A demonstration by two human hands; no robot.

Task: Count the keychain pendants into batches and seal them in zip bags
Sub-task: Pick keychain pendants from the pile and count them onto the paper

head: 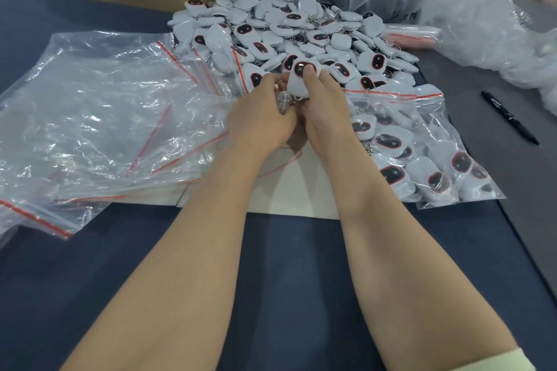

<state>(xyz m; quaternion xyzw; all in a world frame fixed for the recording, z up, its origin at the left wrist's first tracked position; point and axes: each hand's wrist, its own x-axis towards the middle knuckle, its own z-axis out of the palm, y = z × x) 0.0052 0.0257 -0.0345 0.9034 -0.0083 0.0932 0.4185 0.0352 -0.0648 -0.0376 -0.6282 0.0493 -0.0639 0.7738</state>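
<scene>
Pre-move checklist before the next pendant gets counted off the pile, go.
1. Right hand grips a white square pendant with a red-rimmed black oval: ok.
2. Left hand holds something; its fingers are closed around a clear, blurred item: cannot tell what.
3. Loose heap of white pendants lies directly ahead of both hands: ok.
4. Empty clear zip bags with red seal strips lie to the left: ok.
5. Filled zip bag of pendants on the right, seal closed: cannot tell.
6. Current batch count: cannot tell.
</scene>
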